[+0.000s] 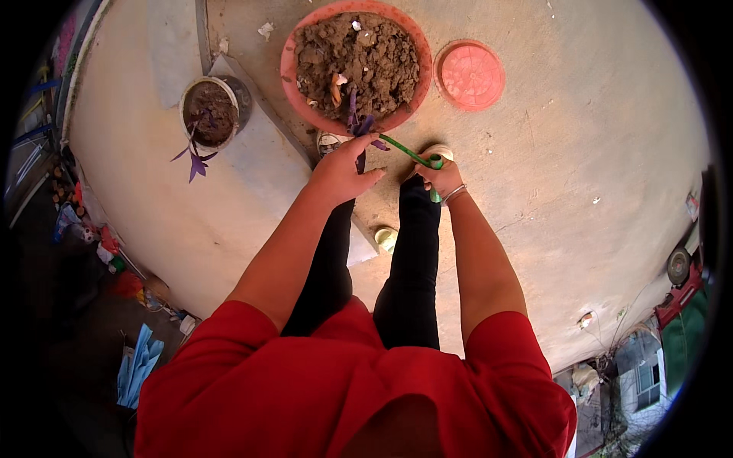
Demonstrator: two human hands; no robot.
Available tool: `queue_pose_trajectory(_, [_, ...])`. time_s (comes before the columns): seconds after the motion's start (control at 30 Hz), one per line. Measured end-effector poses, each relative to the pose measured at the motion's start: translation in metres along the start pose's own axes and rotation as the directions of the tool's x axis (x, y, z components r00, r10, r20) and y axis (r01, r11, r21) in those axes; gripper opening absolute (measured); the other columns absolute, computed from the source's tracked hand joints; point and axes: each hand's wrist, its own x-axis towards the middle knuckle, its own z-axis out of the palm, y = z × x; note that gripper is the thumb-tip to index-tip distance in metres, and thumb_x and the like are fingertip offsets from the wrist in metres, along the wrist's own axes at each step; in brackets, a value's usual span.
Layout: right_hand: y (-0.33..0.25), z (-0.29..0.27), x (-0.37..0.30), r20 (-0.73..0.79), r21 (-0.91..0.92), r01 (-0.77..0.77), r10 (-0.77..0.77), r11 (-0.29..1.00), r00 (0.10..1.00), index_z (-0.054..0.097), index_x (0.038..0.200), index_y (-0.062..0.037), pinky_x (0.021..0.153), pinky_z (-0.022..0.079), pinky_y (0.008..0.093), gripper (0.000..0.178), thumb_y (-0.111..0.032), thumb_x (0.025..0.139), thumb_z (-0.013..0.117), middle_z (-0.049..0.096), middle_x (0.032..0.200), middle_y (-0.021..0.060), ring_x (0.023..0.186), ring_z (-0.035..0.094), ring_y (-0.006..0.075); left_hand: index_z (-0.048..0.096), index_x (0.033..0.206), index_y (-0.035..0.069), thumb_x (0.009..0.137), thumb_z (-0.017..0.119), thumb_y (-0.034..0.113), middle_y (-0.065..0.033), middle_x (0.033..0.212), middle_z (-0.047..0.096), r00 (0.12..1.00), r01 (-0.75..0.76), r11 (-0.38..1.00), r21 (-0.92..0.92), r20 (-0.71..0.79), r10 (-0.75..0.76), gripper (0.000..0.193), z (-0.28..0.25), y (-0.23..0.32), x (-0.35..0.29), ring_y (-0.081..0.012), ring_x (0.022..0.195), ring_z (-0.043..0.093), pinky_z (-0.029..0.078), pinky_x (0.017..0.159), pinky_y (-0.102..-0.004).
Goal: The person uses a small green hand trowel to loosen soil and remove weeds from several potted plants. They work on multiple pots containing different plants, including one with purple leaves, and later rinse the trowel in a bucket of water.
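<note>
A pink-red basin point(288, 70) full of clumpy brown soil point(359, 61) stands on the floor in front of me. Purple leaves of a plant point(365, 124) show at the basin's near rim. My left hand point(347, 172) reaches to those leaves, its fingers stretched out and its thumb apart; whether the fingertips touch them is hard to see. In my right hand point(443, 179) is the thick green handle of a tool with a thin green shaft point(403, 147). The shaft runs toward the left fingertips, and its far end is hidden near the leaves.
A round pink lid-like disc point(469, 75) lies right of the basin. To the left, a pot point(185, 114) holds soil and a drooping purple plant point(197, 164). A small pale cup-like container point(385, 239) sits between my legs. Assorted clutter lines the far left edge.
</note>
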Motion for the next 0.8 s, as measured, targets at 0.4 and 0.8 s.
queue_pose_trajectory(0.4, [0.027, 0.032, -0.022, 0.139, 0.443, -0.144, 0.091, 0.885, 0.986, 0.058, 0.101, -0.0059, 0.045, 0.044, 0.0298, 0.024, -0.004, 0.080, 0.071, 0.052, 0.064, 0.0012, 0.048, 0.052, 0.0154, 0.050, 0.135, 0.008, 0.079, 0.075, 0.020, -0.0148, 0.117, 0.063, 0.994, -0.086, 0.996, 0.017, -0.067, 0.087, 0.062, 0.020, -0.004, 0.003, -0.0260, 0.105, 0.062, 0.048, 0.092, -0.0341])
queue_pose_trajectory(0.8, [0.010, 0.057, -0.024, 0.274, 0.619, -0.286, 0.140, 0.732, 0.952, 0.063, 0.108, -0.0026, 0.052, 0.043, 0.0328, 0.028, -0.018, 0.085, 0.067, 0.046, 0.061, -0.0011, 0.048, 0.045, 0.0151, 0.051, 0.132, 0.004, 0.078, 0.076, 0.019, -0.0160, 0.119, 0.062, 0.980, -0.158, 0.987, 0.030, -0.118, 0.161, 0.062, 0.017, -0.002, 0.003, -0.0263, 0.107, 0.062, 0.048, 0.093, -0.0338])
